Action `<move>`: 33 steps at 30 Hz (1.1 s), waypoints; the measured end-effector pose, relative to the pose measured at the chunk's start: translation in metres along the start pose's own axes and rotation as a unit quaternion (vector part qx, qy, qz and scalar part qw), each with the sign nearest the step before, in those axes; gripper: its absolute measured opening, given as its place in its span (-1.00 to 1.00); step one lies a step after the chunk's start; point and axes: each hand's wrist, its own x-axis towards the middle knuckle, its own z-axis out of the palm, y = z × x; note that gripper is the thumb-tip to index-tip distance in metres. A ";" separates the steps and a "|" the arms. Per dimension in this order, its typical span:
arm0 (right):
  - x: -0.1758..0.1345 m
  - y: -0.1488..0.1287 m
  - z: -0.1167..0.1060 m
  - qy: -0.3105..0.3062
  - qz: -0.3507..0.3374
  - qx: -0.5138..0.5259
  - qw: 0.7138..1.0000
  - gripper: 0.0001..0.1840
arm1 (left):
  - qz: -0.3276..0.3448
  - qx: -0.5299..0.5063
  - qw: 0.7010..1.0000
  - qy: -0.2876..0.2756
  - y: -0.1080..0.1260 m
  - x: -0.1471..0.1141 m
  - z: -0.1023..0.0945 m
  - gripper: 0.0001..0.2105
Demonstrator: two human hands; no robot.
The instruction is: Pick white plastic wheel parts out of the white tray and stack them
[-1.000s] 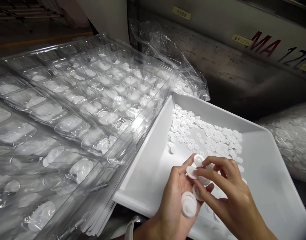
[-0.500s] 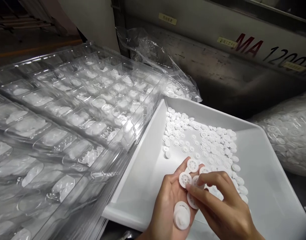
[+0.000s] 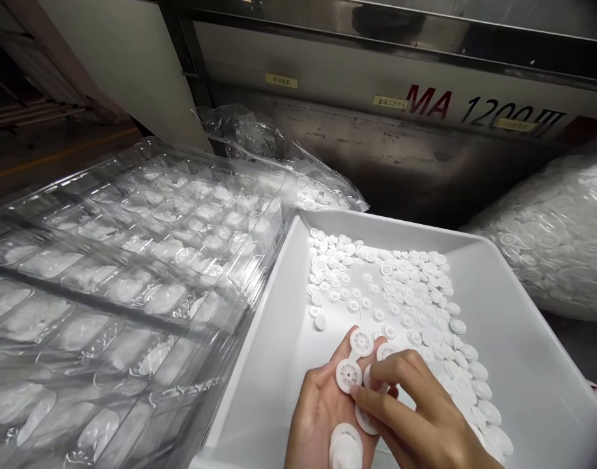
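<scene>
My left hand (image 3: 322,404) is palm up and cupped over the near side of a pale grey tray (image 3: 517,312). Several white spoked plastic discs (image 3: 349,376) lie on its palm and fingers, and a short white strip seems to link two of them. Nearer the wrist sits a white disc with a raised middle (image 3: 346,449). My right hand (image 3: 420,417) reaches over from the right, thumb and index finger pinching at a disc on the left palm. Its fingers partly cover the discs beneath. Many similar small white discs (image 3: 405,286) are spread on the tray floor.
Stacked clear plastic compartment trays (image 3: 146,260) with white pieces stand on the left. An open clear bag (image 3: 298,163) of white parts lies behind them. A full clear bag (image 3: 566,241) bulges at right. A machine panel (image 3: 327,124) with yellow labels runs along the back.
The view has tilted up and shifted right, so more of the machine panel shows. Both hands keep nearly the same pose, the right fingers still at the discs on the left palm.
</scene>
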 end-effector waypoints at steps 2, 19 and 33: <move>-0.001 0.000 0.001 0.011 0.007 -0.001 1.000 -0.76 | -0.002 -0.020 1.000 0.002 -0.001 0.001 0.001 -0.52; 0.003 0.020 -0.038 -0.114 0.319 0.203 0.919 -0.67 | 0.010 0.033 0.999 -0.026 0.003 0.002 0.000 -0.53; 0.006 0.016 -0.039 -0.077 0.351 0.228 0.905 -0.78 | 0.039 0.130 0.991 -0.003 0.002 0.001 -0.010 -0.62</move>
